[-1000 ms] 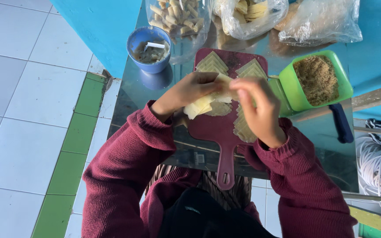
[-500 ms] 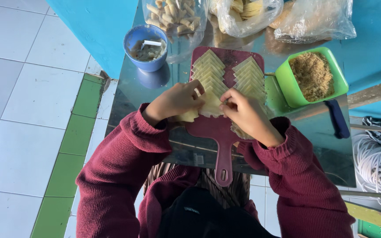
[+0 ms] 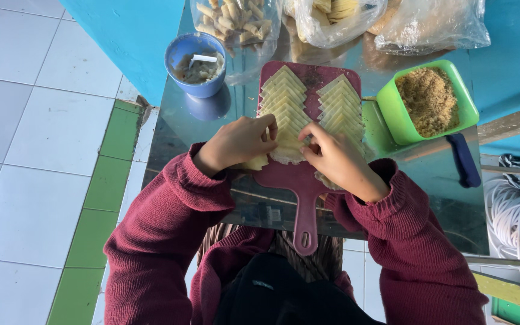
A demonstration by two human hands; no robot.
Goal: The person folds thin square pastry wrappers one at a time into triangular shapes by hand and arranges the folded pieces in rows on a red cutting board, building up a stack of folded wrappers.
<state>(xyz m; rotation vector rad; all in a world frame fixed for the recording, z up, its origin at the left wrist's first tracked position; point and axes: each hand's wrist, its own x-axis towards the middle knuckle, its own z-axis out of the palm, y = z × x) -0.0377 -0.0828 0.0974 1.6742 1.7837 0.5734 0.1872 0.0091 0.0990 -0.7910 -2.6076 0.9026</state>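
A dark red cutting board [image 3: 299, 183] with a handle lies on a shiny metal table [image 3: 176, 129]. Two overlapping rows of pale yellow wrapper sheets [image 3: 284, 99] cover its far half. My left hand [image 3: 236, 143] rests at the near end of the left row, fingers pinching the lowest wrapper [image 3: 287, 150]. My right hand [image 3: 335, 159] meets it from the right, fingertips on the same wrapper. Both sleeves are maroon knit.
A green square tub of brown crumbs [image 3: 431, 99] sits right of the board, with a dark blue handle [image 3: 463, 159] near it. A blue bowl [image 3: 195, 63] stands at the far left. Clear bags of rolled pieces [image 3: 236, 21] lie at the back. White rope [image 3: 516, 207] is coiled right.
Both hands have come down from over the board's middle to its near part, uncovering the two rows of wrappers. They now pinch the lowest wrapper of the left row.
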